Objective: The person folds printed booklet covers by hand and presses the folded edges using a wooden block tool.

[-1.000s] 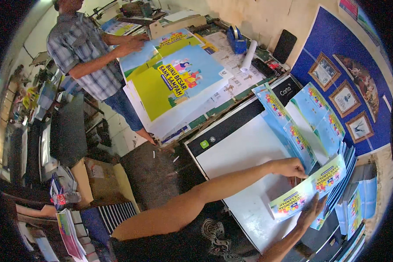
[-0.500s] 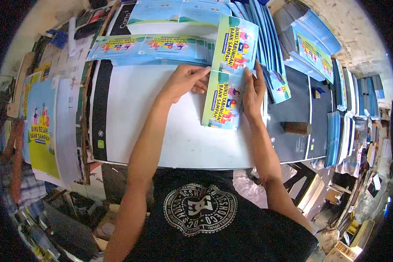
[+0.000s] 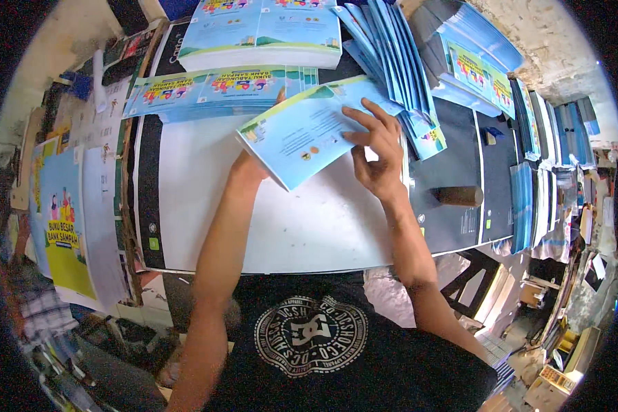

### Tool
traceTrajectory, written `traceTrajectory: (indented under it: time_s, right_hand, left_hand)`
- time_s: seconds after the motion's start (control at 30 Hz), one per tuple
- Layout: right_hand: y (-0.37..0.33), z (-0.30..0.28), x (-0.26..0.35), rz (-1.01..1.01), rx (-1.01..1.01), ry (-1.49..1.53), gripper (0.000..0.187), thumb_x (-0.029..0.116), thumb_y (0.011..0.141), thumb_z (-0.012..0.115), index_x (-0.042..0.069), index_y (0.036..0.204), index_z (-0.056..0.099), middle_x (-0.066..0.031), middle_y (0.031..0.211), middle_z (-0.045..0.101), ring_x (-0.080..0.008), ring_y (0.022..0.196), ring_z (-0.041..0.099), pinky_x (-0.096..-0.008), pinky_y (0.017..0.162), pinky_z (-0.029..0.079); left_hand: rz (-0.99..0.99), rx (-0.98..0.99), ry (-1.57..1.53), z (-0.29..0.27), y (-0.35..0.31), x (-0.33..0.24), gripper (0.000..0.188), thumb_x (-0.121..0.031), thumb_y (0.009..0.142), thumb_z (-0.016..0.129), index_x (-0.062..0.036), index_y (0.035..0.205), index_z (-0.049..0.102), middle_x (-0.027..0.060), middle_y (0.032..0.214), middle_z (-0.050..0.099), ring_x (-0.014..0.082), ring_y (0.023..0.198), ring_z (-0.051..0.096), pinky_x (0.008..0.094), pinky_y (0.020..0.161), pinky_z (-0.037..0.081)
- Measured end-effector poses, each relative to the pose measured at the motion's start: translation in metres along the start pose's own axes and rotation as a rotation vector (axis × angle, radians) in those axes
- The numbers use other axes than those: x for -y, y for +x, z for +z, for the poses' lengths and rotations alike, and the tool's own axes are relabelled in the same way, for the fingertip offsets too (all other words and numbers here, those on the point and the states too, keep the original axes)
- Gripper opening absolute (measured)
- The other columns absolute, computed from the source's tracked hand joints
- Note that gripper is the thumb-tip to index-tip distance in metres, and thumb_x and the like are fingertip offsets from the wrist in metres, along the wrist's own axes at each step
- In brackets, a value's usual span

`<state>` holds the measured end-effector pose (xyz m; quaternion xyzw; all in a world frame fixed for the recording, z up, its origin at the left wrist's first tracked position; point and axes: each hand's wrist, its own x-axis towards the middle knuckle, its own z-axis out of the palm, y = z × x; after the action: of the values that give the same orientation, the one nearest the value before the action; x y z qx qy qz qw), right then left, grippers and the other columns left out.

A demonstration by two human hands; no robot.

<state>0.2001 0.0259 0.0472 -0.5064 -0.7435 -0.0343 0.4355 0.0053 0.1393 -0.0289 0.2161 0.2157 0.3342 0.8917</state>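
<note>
1 blue booklet (image 3: 299, 137), above wht board (image 3: 309, 237): flipped vs. earlier, so back now faces up. L hand (image 3: 253, 167): underneath, grip hidden, can't tell. R hand (image 3: 384, 152): over it, fingers spread.

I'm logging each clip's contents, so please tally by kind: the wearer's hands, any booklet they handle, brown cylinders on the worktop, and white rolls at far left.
Hands: 2 (left hand, mostly hidden behind the booklet; right hand)
Blue printed booklet: 1
Brown cylinder: 1
White roll: 1
Total: 5
</note>
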Motion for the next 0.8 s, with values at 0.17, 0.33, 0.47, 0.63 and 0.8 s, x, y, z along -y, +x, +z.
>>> traceTrajectory:
  time_s: [0.17,0.33,0.47,0.63,0.8]
  right_hand:
    - [0.005,-0.023,0.004,0.012,0.062,0.008,0.018,0.004,0.066,0.074,0.019,0.075,0.076,-0.0061,0.141,0.061,-0.0416,0.141,0.038,-0.0521,0.109,0.027]
    - [0.004,-0.022,0.035,-0.099,0.130,0.107,0.021,0.004,0.065,0.073,0.021,0.077,0.078,-0.0124,0.148,0.052,-0.0433,0.145,0.029,-0.0532,0.113,0.021]
    - [-0.002,-0.007,0.008,0.190,-0.183,0.154,0.044,0.009,0.087,0.065,0.012,0.130,0.065,-0.0220,0.148,0.048,-0.0374,0.137,0.045,-0.0476,0.109,0.037]
    - [0.008,-0.014,0.004,0.705,-0.080,0.699,0.056,0.022,0.102,0.060,-0.002,0.147,0.039,-0.0102,0.100,0.069,-0.0133,0.086,0.062,-0.0276,0.074,0.050]
    - [0.002,-0.008,0.003,0.782,-0.057,0.560,0.033,0.025,0.103,0.060,-0.005,0.095,0.068,-0.0021,0.070,0.060,-0.0067,0.062,0.050,-0.0246,0.055,0.040]
  left_hand:
    - [-0.047,0.092,0.364,0.022,-0.035,-0.043,0.050,-0.041,0.098,0.059,0.0027,0.121,0.067,0.0140,0.104,0.074,0.0197,0.086,0.072,0.0327,0.078,0.059]
    - [-0.059,0.229,0.559,0.008,-0.046,-0.056,0.042,-0.031,0.095,0.067,0.0046,0.117,0.068,0.0084,0.097,0.075,0.0117,0.078,0.071,0.0251,0.067,0.057]
    - [0.111,0.053,0.550,0.027,-0.038,-0.044,0.026,-0.020,0.095,0.071,0.0010,0.110,0.074,0.0041,0.091,0.074,0.0078,0.074,0.067,0.0227,0.063,0.052]
    - [0.259,0.088,0.761,0.036,-0.035,-0.031,0.025,-0.017,0.096,0.070,0.0022,0.111,0.074,0.0026,0.094,0.073,0.0066,0.080,0.063,0.0247,0.073,0.052]
    - [0.163,0.104,0.919,0.045,-0.038,-0.032,0.022,-0.014,0.094,0.072,0.0019,0.110,0.075,0.0017,0.092,0.073,0.0055,0.081,0.063,0.0248,0.073,0.052]
